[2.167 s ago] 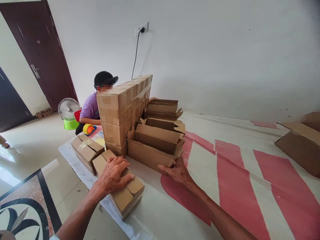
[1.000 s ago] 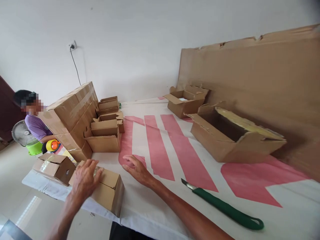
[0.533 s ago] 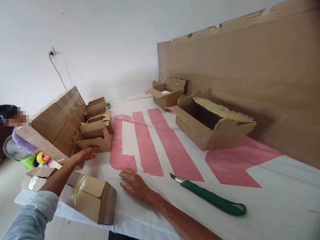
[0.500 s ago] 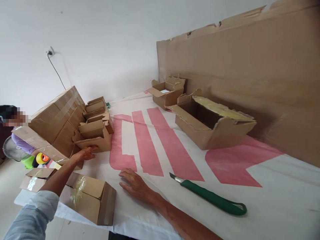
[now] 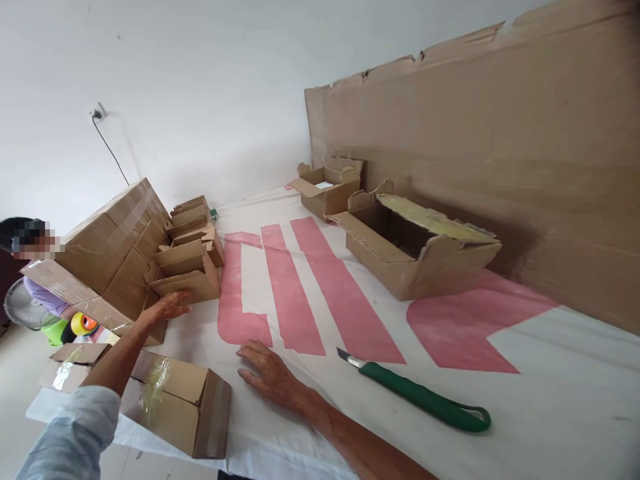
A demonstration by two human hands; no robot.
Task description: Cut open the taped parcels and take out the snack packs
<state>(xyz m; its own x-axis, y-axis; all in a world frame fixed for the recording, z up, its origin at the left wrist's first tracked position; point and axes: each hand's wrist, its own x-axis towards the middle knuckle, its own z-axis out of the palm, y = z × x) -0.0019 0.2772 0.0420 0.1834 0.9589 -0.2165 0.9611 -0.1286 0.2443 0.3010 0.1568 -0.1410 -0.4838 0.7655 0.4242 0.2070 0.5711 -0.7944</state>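
My left hand [image 5: 169, 307] reaches out to the front of a small open cardboard box [image 5: 187, 272], fingers stretched and touching its lower edge. That box stands beside a stack of taped cartons [image 5: 113, 247]. My right hand [image 5: 267, 372] lies flat, fingers spread, on the white and pink sheet [image 5: 310, 307]. Under my left forearm sits a closed, taped small box [image 5: 177, 407]. A green-handled utility knife [image 5: 415, 398] lies on the sheet to the right of my right hand.
A large open carton [image 5: 417, 250] and a smaller open box [image 5: 327, 189] stand at the right, before a tall cardboard sheet [image 5: 475, 147] leaning on the wall. At far left another person in a purple shirt [image 5: 37, 293] sits by a fan and a tape dispenser [image 5: 83, 325].
My left hand left the closed small box and reached forward to the open box by the stack. My right hand settled flat on the sheet. The view swung right.
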